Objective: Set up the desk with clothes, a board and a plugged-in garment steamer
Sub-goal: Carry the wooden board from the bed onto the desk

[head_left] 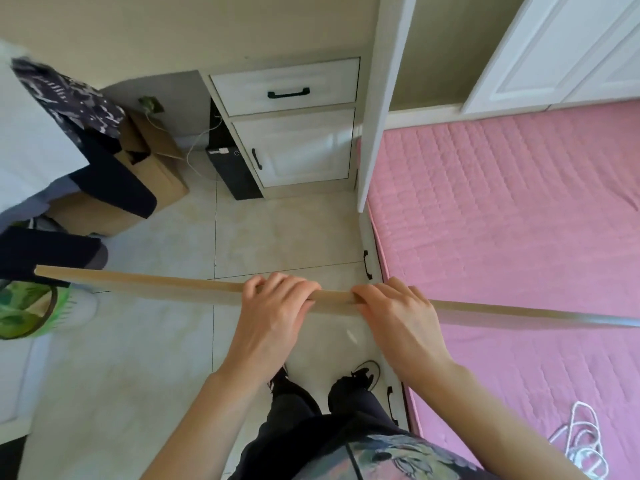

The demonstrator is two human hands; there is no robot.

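Both hands hold a long wooden board edge-up and level just beside the pink bed, its right end reaching over the mattress. The left hand and right hand sit close together near the board's middle, the fingers of each curled over its top edge, gripping it. Dark clothes hang well away from the bed, and a coiled white cable lies on it.
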